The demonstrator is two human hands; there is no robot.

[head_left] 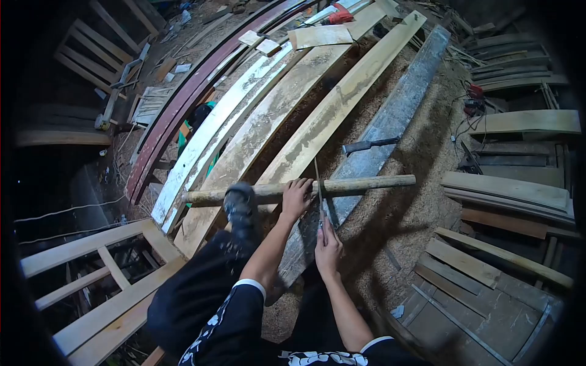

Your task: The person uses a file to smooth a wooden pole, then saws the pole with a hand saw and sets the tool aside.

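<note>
A long round wooden pole (pixel 372 182) lies crosswise over the planks. My left hand (pixel 295 200) is closed over it near the middle, pressing from above. In my right hand (pixel 328 247) is the handle of a narrow hand saw (pixel 319 189), its thin blade crossing the pole just right of my left fingers. A dark shoe (pixel 239 210) rests on the pole to the left of my hand. Under the right part of the pole runs a grey, worn plank (pixel 397 100), where a dark-handled tool (pixel 369 145) lies beyond the pole.
Long pale boards (pixel 342 100) and a dark red curved beam (pixel 183 104) stretch away ahead. Far off sits a red power tool (pixel 340 14). Wooden frames (pixel 110 268) stand at left, and stacked boards (pixel 506 189) line the right. Sawdust (pixel 427 158) covers the ground.
</note>
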